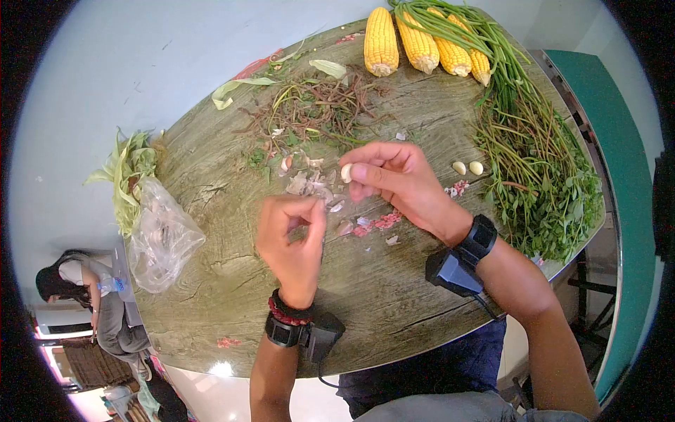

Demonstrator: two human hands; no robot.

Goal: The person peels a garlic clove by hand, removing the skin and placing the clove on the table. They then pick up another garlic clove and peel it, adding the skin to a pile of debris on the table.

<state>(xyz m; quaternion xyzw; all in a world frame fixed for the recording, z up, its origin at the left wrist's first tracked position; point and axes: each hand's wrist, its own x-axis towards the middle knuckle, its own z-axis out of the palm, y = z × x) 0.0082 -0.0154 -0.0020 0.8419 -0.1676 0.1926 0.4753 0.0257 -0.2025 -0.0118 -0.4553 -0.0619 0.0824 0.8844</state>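
Observation:
Between the thumb and fingers of my right hand [397, 179] is a pale peeled garlic clove [346, 173]. Close by on the left, my left hand [292, 235] is closed in a pinch; whatever its fingertips may hold is hidden. Papery garlic skins [309, 184] lie scattered on the wooden table [232, 309] just beyond both hands. A clove still in its skin [287, 163] rests among them. Two peeled garlic cloves [467, 168] sit side by side to the right of my right hand.
Several corn cobs [382, 42] line the far edge. Long green beans [496, 56] and leafy greens [538, 190] cover the right side. Stem trimmings [316, 105] are heaped beyond the skins. At left are corn husks [130, 172], a plastic bag [165, 239] and a seated person [91, 295].

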